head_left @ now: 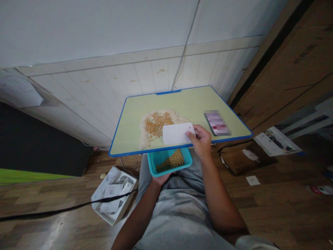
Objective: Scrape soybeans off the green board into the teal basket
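- The right hand [201,140] pinches a white card [175,133] at its 3 o'clock end, thumb on the face turned to the camera, fingers mostly hidden behind.
- The card is flat, plain and rectangular with rounded corners, and 1 small reddish spot marks it near its 2 o'clock corner. It stands over the near part of the table [192,100], covering some of the heap; whether its lower edge touches the surface cannot be told.
- Between 9 and 10 o'clock from the card lie the loose beans [155,125]: round, golden-tan, crowded together, with a few strays toward 6 o'clock.
- Pale, fine grains [144,141] ring them, spreading widest at 8 and 12 o'clock.
- The left hand [161,179] supports a teal container [153,168] from below; its fingers are hidden underneath, so how far they curl cannot be told.
- That container sits at 6 o'clock from the card, just beside the table's blue edge. It is rectangular with rounded corners, and holds a bean mound [177,158], heaped higher toward 2 o'clock and thinning, darker, toward 8 o'clock.
- Near 3 o'clock from the card, a flat rectangular object [217,122] lies on the table, its surface pixelated in pink and mauve.
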A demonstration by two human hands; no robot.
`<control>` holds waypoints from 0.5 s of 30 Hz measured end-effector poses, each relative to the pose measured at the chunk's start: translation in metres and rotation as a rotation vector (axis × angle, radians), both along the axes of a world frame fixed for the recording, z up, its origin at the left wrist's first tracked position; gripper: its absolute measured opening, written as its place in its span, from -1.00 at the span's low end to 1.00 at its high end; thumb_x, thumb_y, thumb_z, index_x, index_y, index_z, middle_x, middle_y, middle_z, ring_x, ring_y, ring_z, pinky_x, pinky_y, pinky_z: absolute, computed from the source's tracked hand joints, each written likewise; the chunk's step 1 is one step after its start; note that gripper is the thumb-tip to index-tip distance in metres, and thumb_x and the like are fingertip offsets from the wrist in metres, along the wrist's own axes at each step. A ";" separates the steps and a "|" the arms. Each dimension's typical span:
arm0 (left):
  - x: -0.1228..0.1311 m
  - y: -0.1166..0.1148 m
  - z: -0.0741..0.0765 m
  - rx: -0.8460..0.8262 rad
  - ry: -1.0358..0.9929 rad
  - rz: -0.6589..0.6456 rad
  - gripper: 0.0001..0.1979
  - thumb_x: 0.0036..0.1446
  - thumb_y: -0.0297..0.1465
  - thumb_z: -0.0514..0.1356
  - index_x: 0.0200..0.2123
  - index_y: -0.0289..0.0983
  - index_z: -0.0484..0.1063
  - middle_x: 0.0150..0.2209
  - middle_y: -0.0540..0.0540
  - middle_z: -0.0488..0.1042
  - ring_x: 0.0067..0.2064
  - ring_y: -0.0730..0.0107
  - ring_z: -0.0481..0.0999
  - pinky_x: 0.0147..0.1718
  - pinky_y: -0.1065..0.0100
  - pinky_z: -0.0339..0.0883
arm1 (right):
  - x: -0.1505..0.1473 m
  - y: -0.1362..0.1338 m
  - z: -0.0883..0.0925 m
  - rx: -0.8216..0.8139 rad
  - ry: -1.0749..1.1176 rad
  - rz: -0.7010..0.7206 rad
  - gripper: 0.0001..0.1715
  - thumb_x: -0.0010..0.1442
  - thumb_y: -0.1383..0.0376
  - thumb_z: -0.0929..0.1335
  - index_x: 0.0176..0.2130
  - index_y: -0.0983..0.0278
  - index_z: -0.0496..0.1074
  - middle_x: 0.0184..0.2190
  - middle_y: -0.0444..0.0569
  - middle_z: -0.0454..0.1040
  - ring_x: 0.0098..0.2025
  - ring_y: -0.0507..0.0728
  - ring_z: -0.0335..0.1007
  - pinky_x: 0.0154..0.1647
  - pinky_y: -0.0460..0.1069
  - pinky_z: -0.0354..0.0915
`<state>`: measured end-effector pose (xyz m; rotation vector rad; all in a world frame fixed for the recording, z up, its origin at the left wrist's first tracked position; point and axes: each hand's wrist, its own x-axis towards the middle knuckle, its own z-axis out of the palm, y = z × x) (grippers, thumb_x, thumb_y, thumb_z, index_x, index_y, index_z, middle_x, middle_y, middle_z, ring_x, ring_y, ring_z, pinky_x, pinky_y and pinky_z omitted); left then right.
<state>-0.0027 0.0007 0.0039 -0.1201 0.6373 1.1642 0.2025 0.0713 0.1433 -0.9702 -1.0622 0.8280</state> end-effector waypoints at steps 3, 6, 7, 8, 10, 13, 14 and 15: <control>0.002 0.000 0.010 -0.041 -0.002 0.026 -0.25 0.60 0.08 -0.12 0.67 0.05 0.37 0.79 -0.05 0.18 0.83 -0.09 0.02 0.75 -0.37 -0.15 | -0.018 0.003 0.000 0.011 -0.005 0.007 -0.70 0.20 0.04 0.61 -0.17 0.17 0.69 -0.27 -0.03 0.82 -0.24 0.24 0.73 -0.25 0.03 0.55; 0.002 0.000 0.014 -0.033 -0.027 0.016 -0.22 0.60 0.09 -0.14 0.68 0.01 0.35 0.79 -0.08 0.16 0.85 0.01 -0.08 0.76 -0.29 -0.18 | -0.032 0.008 -0.003 0.035 -0.050 0.008 -0.73 0.25 0.04 0.58 -0.16 0.16 0.69 -0.25 -0.04 0.82 -0.20 0.24 0.75 -0.20 0.04 0.57; 0.001 0.000 0.014 -0.029 -0.035 0.014 -0.21 0.59 0.10 -0.15 0.68 0.01 0.36 0.79 -0.07 0.17 0.85 0.04 -0.11 0.77 -0.27 -0.20 | -0.035 0.010 -0.004 0.039 -0.067 0.011 -0.73 0.26 0.04 0.57 -0.15 0.15 0.69 -0.25 -0.04 0.82 -0.19 0.24 0.76 -0.19 0.05 0.57; 0.001 0.000 0.014 -0.023 -0.042 0.012 -0.21 0.59 0.10 -0.17 0.67 0.02 0.37 0.78 -0.06 0.19 0.85 0.06 -0.12 0.77 -0.27 -0.21 | -0.038 0.012 -0.005 0.042 -0.082 0.014 -0.74 0.28 0.04 0.56 -0.15 0.15 0.69 -0.25 -0.05 0.81 -0.19 0.24 0.76 -0.18 0.05 0.57; 0.000 0.000 0.012 -0.009 -0.052 0.003 -0.20 0.58 0.10 -0.17 0.66 0.03 0.39 0.77 -0.07 0.23 0.85 0.02 -0.09 0.77 -0.31 -0.19 | -0.043 0.018 -0.006 0.050 -0.099 0.021 -0.74 0.30 0.04 0.54 -0.14 0.14 0.68 -0.25 -0.05 0.80 -0.18 0.24 0.75 -0.15 0.06 0.57; -0.002 -0.001 0.007 0.002 -0.050 -0.009 -0.20 0.58 0.09 -0.15 0.65 0.00 0.42 0.74 -0.11 0.30 0.84 -0.07 -0.01 0.76 -0.38 -0.11 | -0.049 0.028 -0.006 0.071 -0.103 0.044 -0.76 0.33 0.05 0.53 -0.13 0.14 0.67 -0.25 -0.06 0.79 -0.18 0.22 0.73 -0.15 0.06 0.55; -0.002 -0.001 0.006 -0.001 -0.040 -0.007 -0.21 0.58 0.07 -0.14 0.64 -0.02 0.44 0.73 -0.13 0.32 0.83 -0.10 0.00 0.75 -0.39 -0.09 | -0.052 0.032 -0.005 0.076 -0.108 0.059 -0.77 0.33 0.06 0.52 -0.14 0.14 0.66 -0.25 -0.07 0.78 -0.19 0.22 0.72 -0.16 0.05 0.54; -0.002 -0.001 0.005 -0.006 -0.028 -0.004 -0.21 0.58 0.07 -0.13 0.63 -0.05 0.45 0.73 -0.14 0.32 0.83 -0.12 0.01 0.75 -0.40 -0.08 | -0.054 0.036 -0.003 0.078 -0.121 0.077 -0.79 0.34 0.07 0.52 -0.15 0.13 0.65 -0.25 -0.08 0.77 -0.19 0.21 0.70 -0.17 0.05 0.54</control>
